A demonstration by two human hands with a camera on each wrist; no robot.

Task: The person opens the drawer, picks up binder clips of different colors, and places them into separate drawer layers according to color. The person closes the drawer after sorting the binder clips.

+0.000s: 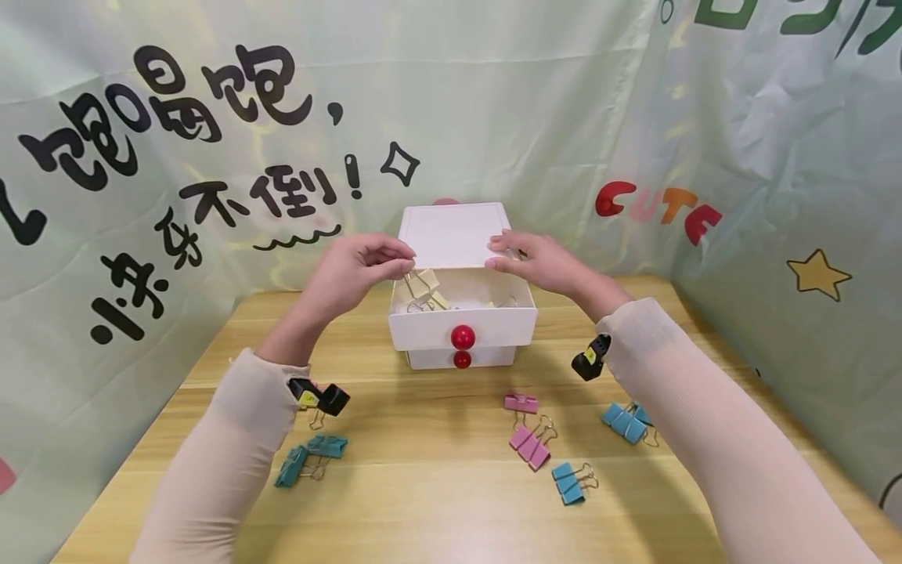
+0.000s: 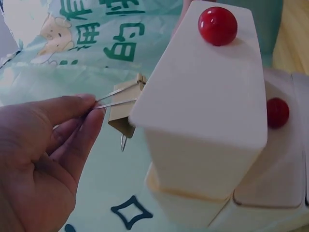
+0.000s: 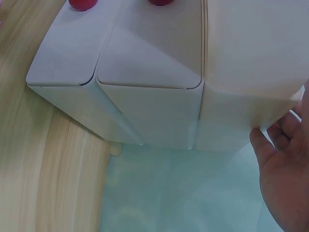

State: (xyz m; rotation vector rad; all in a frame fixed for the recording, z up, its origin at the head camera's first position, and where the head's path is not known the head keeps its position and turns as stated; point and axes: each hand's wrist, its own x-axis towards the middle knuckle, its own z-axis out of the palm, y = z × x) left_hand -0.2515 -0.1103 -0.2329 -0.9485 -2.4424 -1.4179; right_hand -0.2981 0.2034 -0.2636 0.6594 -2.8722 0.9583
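My left hand point(image 1: 358, 270) pinches the wire handles of a pale yellow binder clip point(image 1: 421, 283) between thumb and fingertips. That clip point(image 2: 123, 108) hangs at the left side of the pulled-out drawer point(image 2: 207, 82) in the left wrist view. Seen from the head, the drawer juts from a white box point(image 1: 454, 235), its red knob point(image 1: 463, 338) facing me. More pale clips lie inside, partly hidden by the drawer front. My right hand point(image 1: 539, 262) rests on the box's top right edge with fingers loosely extended; its thumb point(image 3: 263, 147) touches the box in the right wrist view.
Pink binder clips point(image 1: 530, 446) and a blue clip point(image 1: 568, 483) lie in front of the box. Further blue clips point(image 1: 625, 423) are by my right sleeve, teal clips point(image 1: 310, 458) by my left. A printed cloth point(image 1: 535, 117) hangs behind the wooden table point(image 1: 423, 486).
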